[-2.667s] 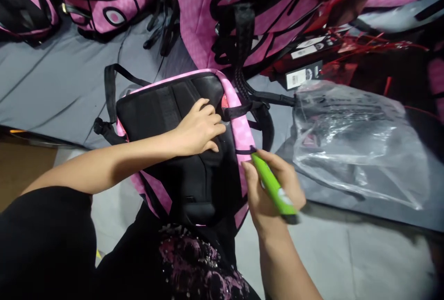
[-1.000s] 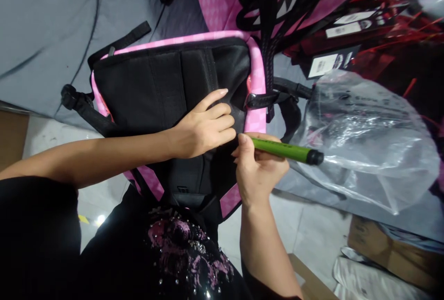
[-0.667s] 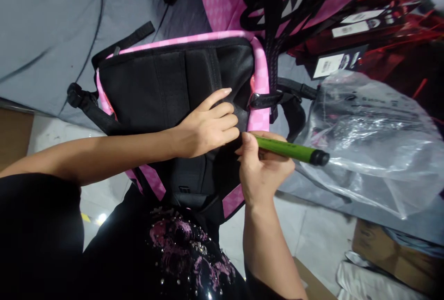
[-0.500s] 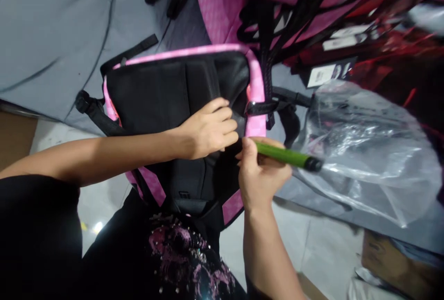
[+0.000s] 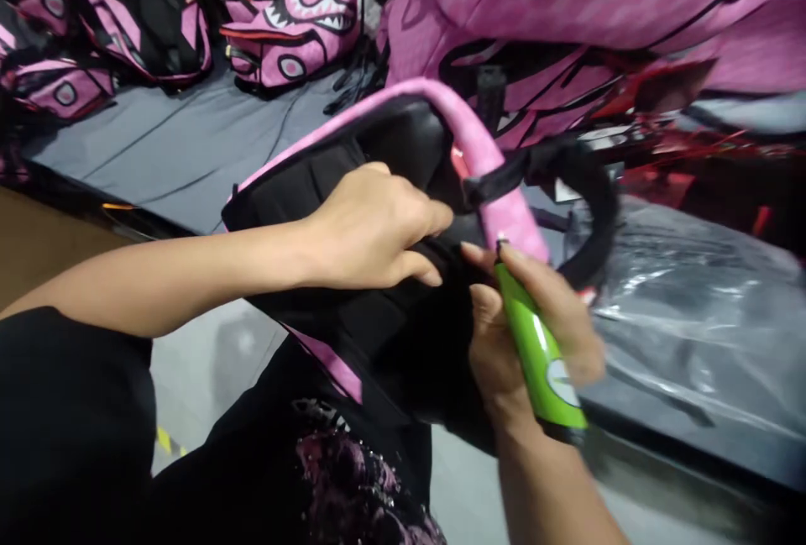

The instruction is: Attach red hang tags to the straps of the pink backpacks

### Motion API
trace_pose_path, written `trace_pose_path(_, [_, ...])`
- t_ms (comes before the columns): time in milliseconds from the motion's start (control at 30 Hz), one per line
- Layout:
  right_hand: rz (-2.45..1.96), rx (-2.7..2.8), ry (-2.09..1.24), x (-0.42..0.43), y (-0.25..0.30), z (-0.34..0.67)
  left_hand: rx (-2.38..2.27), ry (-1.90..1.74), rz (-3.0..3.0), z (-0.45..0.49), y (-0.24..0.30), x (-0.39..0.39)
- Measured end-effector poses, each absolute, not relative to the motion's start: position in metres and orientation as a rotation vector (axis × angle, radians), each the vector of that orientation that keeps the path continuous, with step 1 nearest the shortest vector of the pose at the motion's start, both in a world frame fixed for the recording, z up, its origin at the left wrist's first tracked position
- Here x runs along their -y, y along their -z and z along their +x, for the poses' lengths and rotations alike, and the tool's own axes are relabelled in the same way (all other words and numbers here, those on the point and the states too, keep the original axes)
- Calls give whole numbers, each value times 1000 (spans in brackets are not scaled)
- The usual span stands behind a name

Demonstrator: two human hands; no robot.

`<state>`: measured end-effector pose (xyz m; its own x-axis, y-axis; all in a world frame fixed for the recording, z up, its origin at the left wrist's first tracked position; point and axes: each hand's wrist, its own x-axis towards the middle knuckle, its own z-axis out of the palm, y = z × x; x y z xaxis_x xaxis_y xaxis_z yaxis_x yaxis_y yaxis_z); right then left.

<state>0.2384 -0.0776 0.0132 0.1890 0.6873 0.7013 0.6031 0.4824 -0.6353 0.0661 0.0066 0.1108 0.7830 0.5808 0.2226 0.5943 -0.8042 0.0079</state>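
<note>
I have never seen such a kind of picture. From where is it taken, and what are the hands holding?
There is no machine here, only a person's two bare hands, seen by a camera on that person's head, looking forward and down. The right hand holds a green pen-like tool. The left hand lies over the black back of a pink-edged bag close to the body. On the grey surface beyond are more pink bags; clear plastic lies to the right.

Blur softens the view, while glare catches the marker (image 5: 540, 345) and plastic bag (image 5: 698, 318).
</note>
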Motion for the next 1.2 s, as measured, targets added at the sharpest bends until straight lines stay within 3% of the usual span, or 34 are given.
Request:
trace_pose_path(167, [-1050, 1865, -153, 76, -20, 244, 1434, 365, -3056, 41, -87, 35])
trace_pose_path(233, [-975, 1954, -164, 73, 1, 244, 1414, 282, -3198, 31, -62, 36])
trace_pose_path(400, [-977, 1943, -65, 65, 32, 241, 1233, 637, -2806, 28, -39, 12])
trace_pose_path(633, [-948, 2045, -196, 79, 29, 238, 1159, 61, -2931, 49, -27, -26])
trace_pose_path(967, [-1187, 1862, -413, 65, 49, 249, 1045, -153, -2841, 60, -9, -22])
trace_pose_path(1200, [-1118, 2136, -505, 50, 25, 262, 1105, -168, -2794, 66, -6, -26])
